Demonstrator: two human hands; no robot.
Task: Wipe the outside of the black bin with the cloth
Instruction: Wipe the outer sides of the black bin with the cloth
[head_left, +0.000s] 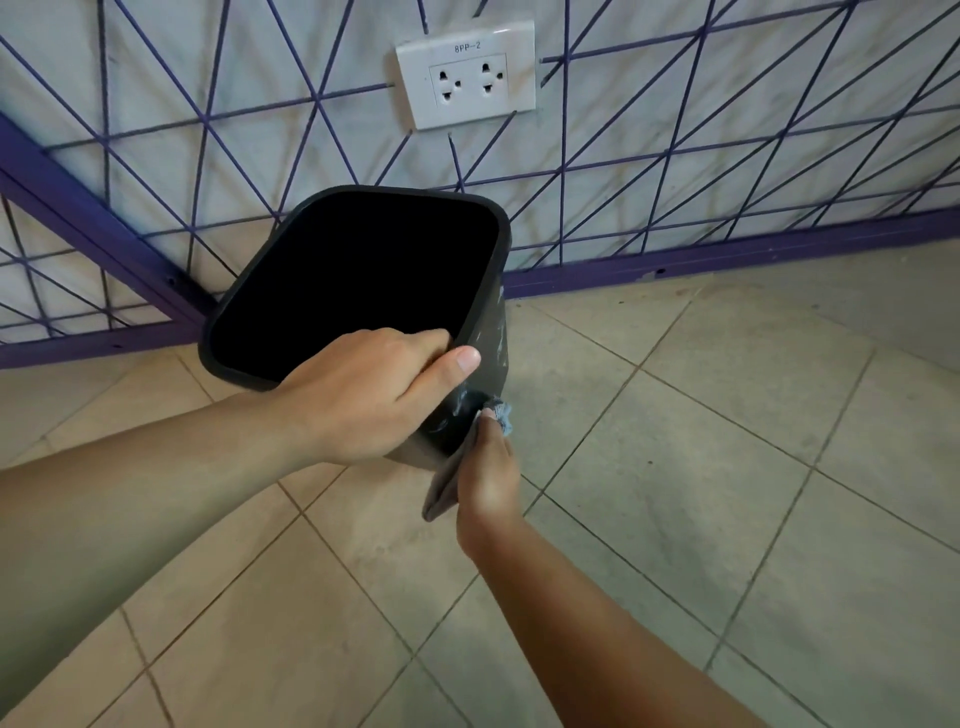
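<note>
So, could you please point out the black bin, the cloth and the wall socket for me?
black bin (485, 358), head view, on its smeared outer side wall.
cloth (441, 493), head view, on the grey fold hanging below the right hand.
wall socket (467, 78), head view, on the white faceplate between its outlets.

bin (358, 280) base hidden, cloth (441, 493) mostly behind right hand (488, 478)

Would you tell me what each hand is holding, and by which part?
Left hand grips the black bin by its near rim; right hand holds the cloth against the bin's outer side.
</note>
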